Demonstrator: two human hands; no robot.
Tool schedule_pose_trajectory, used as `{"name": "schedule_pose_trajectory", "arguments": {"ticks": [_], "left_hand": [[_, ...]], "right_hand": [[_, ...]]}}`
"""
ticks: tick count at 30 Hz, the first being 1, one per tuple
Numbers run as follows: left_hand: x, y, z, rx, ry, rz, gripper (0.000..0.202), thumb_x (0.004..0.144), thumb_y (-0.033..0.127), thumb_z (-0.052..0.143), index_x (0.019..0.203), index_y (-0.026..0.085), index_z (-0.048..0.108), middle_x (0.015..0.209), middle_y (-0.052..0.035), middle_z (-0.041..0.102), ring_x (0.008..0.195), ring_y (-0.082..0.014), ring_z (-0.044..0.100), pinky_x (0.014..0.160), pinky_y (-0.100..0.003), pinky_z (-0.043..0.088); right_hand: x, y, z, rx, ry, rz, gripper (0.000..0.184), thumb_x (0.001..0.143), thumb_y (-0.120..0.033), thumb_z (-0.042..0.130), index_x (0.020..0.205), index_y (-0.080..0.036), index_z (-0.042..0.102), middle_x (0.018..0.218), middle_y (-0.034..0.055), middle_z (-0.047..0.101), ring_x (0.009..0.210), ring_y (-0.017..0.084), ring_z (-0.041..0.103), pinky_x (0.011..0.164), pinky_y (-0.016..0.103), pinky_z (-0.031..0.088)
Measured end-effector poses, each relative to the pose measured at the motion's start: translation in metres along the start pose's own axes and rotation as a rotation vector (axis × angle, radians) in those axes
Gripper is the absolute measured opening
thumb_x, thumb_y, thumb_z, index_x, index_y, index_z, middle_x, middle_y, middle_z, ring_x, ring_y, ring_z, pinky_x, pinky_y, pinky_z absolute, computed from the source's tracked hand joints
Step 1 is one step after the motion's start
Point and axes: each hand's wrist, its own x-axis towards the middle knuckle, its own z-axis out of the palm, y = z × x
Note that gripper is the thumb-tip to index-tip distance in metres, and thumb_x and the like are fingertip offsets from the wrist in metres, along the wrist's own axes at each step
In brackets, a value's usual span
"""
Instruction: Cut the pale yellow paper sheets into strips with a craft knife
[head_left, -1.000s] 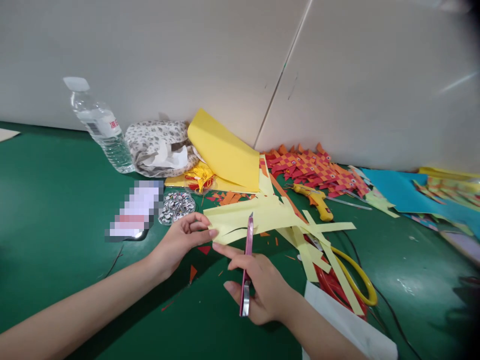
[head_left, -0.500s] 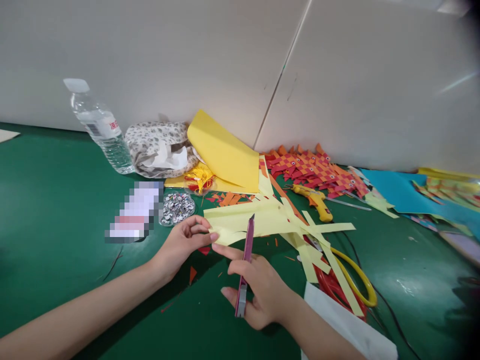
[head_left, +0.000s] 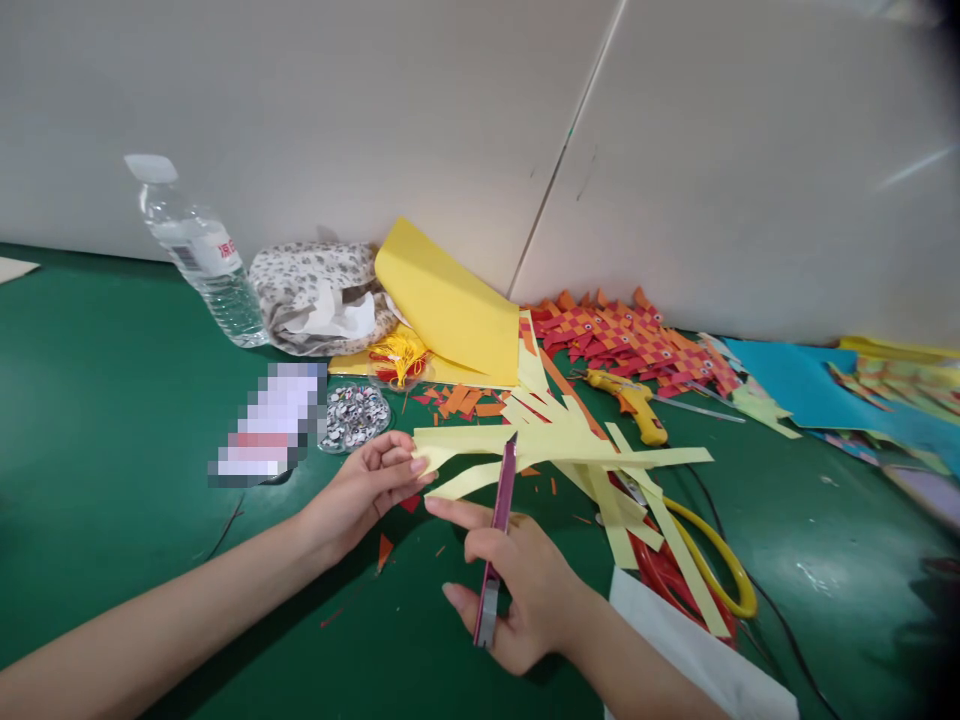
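Pinching the left end of a pale-yellow paper sheet [head_left: 466, 438] between thumb and fingers, our left hand [head_left: 379, 490] keeps it at our right hand's [head_left: 517, 575] eleven o'clock. In our right we grip a pink utility knife [head_left: 504, 500], tip towards twelve. Our right index finger extends to a narrow paper strip [head_left: 466, 482]; whether they touch we can't quite tell. A yellow glue gun [head_left: 637, 408] lies at our right hand's one o'clock, googly eyes [head_left: 352, 417] at our left's eleven.

phone [head_left: 274, 420] left of paper strips [head_left: 555, 442] | bottle [head_left: 206, 260] behind phone
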Motion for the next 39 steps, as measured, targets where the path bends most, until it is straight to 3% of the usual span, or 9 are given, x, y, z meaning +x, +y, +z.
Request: {"name": "schedule_pose_trajectory", "arguments": {"ticks": [3,6,12,18,21,24,29,35,39], "left_hand": [[0.0,0.001,0.0,0.003,0.0,0.005,0.03,0.065,0.017,0.083,0.079,0.017,0.056,0.062,0.0086,0.058,0.063,-0.0036,0.062,0.072,-0.015,0.053],[0.0,0.001,0.001,0.08,-0.007,0.018,0.031,0.065,0.018,0.083,0.08,0.016,0.056,0.067,0.0071,0.06,0.063,-0.0041,0.061,0.067,-0.014,0.052],[-0.001,0.006,0.0,0.326,-0.017,0.142,0.028,0.07,0.024,0.079,0.083,0.016,0.056,0.075,0.0045,0.061,0.065,-0.0048,0.058,0.06,-0.013,0.047],[-0.002,0.031,0.002,0.607,-0.001,0.328,0.022,0.072,0.025,0.074,0.082,0.017,0.056,0.075,0.0027,0.059,0.07,-0.0091,0.059,0.064,-0.019,0.048],[-0.002,0.045,-0.003,0.799,-0.043,0.368,0.021,0.075,0.027,0.07,0.086,0.018,0.056,0.08,0.0006,0.062,0.076,-0.0123,0.06,0.069,-0.024,0.05],[0.0,0.056,-0.01,1.026,-0.068,0.413,0.016,0.078,0.029,0.066,0.086,0.019,0.057,0.084,-0.0002,0.062,0.074,-0.0133,0.06,0.07,-0.028,0.05],[0.001,0.06,-0.014,1.386,-0.039,0.66,0.013,0.079,0.03,0.062,0.085,0.019,0.06,0.097,-0.0036,0.057,0.09,-0.0185,0.056,0.077,-0.032,0.047],[0.0,0.053,-0.015,1.527,0.006,0.771,0.021,0.082,0.028,0.059,0.067,0.018,0.049,0.07,0.0016,0.048,0.062,-0.012,0.046,0.058,-0.026,0.039],[0.002,0.044,-0.016,1.514,-0.022,0.796,0.018,0.084,0.023,0.057,0.068,0.018,0.05,0.065,0.0025,0.05,0.058,-0.0108,0.046,0.054,-0.024,0.037]], "right_hand": [[0.0,0.0,-0.001,-0.012,-0.02,0.014,0.026,0.077,-0.024,0.053,0.097,-0.025,0.038,0.128,0.0155,0.061,0.093,0.027,0.07,0.07,0.036,0.055],[0.0,0.001,0.0,-0.041,-0.007,0.006,0.025,0.078,-0.025,0.053,0.1,-0.024,0.039,0.127,0.0155,0.061,0.092,0.027,0.07,0.069,0.036,0.055],[-0.004,0.007,0.001,-0.05,0.13,-0.151,0.025,0.076,-0.019,0.054,0.098,-0.021,0.042,0.128,0.0204,0.059,0.085,0.023,0.071,0.063,0.033,0.056],[-0.009,0.004,-0.01,-0.177,0.321,-0.222,0.021,0.073,-0.011,0.053,0.088,-0.022,0.044,0.124,0.0181,0.063,0.061,0.017,0.065,0.052,0.031,0.054],[-0.008,0.005,-0.015,-0.219,0.402,-0.226,0.024,0.074,-0.007,0.054,0.09,-0.022,0.044,0.12,0.0191,0.065,0.065,0.017,0.064,0.052,0.031,0.053],[-0.005,0.009,-0.016,-0.267,0.45,-0.139,0.028,0.073,-0.004,0.059,0.09,-0.021,0.044,0.106,0.0157,0.071,0.068,0.018,0.063,0.058,0.032,0.053],[0.001,0.019,-0.012,-0.287,0.339,0.114,0.021,0.074,-0.008,0.059,0.083,-0.021,0.045,0.075,0.0059,0.067,0.068,0.02,0.058,0.06,0.032,0.048],[-0.001,0.025,-0.007,-0.311,0.168,0.264,0.016,0.071,-0.01,0.055,0.08,-0.02,0.045,0.075,0.005,0.061,0.069,0.021,0.054,0.061,0.031,0.042],[-0.003,0.028,-0.003,-0.325,0.099,0.272,0.017,0.067,-0.004,0.051,0.075,-0.019,0.052,0.066,0.0021,0.058,0.06,0.017,0.052,0.055,0.027,0.037]]}}
